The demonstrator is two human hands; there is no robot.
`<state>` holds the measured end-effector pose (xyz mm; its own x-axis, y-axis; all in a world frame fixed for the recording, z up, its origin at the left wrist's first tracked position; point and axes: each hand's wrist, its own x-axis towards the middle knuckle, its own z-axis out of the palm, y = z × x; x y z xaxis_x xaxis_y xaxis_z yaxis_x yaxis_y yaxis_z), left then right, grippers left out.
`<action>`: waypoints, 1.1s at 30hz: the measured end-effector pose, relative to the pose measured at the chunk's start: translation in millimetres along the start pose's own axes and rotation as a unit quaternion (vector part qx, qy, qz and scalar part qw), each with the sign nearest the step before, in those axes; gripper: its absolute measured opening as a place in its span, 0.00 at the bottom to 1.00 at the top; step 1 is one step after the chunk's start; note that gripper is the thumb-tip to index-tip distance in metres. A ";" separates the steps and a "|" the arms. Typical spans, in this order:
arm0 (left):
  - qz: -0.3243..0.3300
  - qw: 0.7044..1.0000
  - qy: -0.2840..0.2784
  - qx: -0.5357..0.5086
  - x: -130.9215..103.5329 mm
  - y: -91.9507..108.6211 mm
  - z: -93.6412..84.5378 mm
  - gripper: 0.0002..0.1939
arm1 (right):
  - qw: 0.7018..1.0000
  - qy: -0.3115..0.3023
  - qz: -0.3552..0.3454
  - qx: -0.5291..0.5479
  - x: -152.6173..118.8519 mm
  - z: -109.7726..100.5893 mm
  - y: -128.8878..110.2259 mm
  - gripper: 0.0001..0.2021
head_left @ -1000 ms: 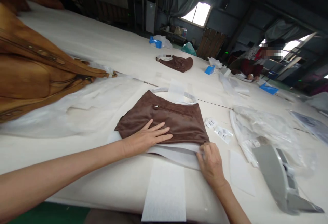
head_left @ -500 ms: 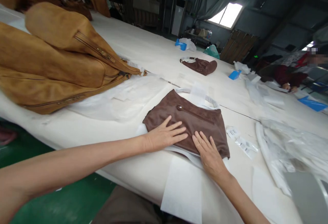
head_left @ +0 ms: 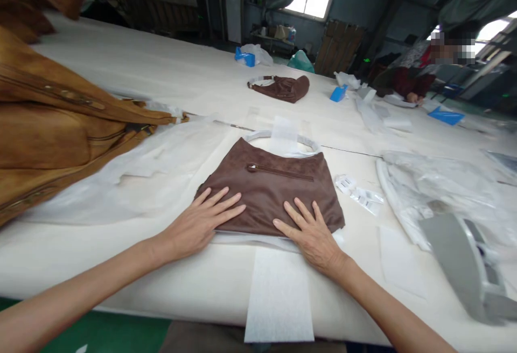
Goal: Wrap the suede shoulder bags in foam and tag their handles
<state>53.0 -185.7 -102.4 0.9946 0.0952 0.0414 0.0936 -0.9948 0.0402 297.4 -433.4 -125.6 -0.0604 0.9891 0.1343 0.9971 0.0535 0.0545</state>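
Note:
A dark brown handbag (head_left: 266,196) lies flat on the white table, its zipped side up. Its handle (head_left: 309,143) is wrapped in pale material and curves away at the far side. My left hand (head_left: 205,218) rests on the bag's lower left with fingers spread. On the lower right lies my right hand (head_left: 309,232), fingers also apart and flat. White sheeting shows beneath the bag's near edge, and a white paper strip (head_left: 278,299) hangs from there over the table's edge. Small labels in clear packets (head_left: 365,199) lie just right of the bag.
Large tan leather bags (head_left: 40,132) fill the left side. Another brown handbag (head_left: 285,89) lies farther back. At right are clear plastic bags (head_left: 440,196) and a grey device (head_left: 464,267). A co-worker's hands (head_left: 414,98) are at the far right of the table (head_left: 161,75).
My left hand has slid leftward across the bag, so my hands are farther apart. My right hand stays on the lower right. The view has turned to the right and levelled.

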 end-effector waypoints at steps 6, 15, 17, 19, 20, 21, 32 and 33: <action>0.037 0.997 -0.002 -0.074 50.9 21.7 -41.5 0.25 | 0.999 -0.020 0.014 0.029 5.5 0.6 -0.1 0.35; 0.145 0.983 0.081 0.077 83.6 43.1 28.8 0.33 | 0.990 0.021 0.047 0.130 -7.6 -16.8 -6.6 0.22; 0.150 0.979 0.104 0.093 80.4 40.6 30.1 0.34 | 0.985 0.060 0.085 0.138 3.3 -27.0 -5.8 0.19; 0.154 0.976 0.123 0.096 79.4 39.7 29.2 0.33 | 0.982 0.103 0.111 0.114 19.8 -30.7 -2.0 0.20; 0.154 0.975 0.128 0.094 79.4 39.4 28.9 0.32 | 0.982 0.114 0.114 0.100 27.6 -29.4 1.0 0.22; 0.155 0.975 0.131 0.093 79.5 39.2 29.0 0.31 | 0.983 0.114 0.112 0.092 33.9 -26.3 4.6 0.24; 0.172 0.945 0.210 0.182 84.5 39.6 29.7 0.36 | 0.821 0.244 0.301 0.420 113.6 -36.3 113.2 0.11; 0.175 0.942 0.221 0.183 86.0 38.3 32.0 0.35 | 0.805 0.243 0.316 0.439 133.1 -38.6 126.8 0.11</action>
<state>143.5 -216.8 -129.2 0.8596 -0.3150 0.4022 -0.1467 -0.9063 -0.3963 413.9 -300.3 -62.6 0.6738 0.6975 0.2439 0.4714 -0.1515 -0.8688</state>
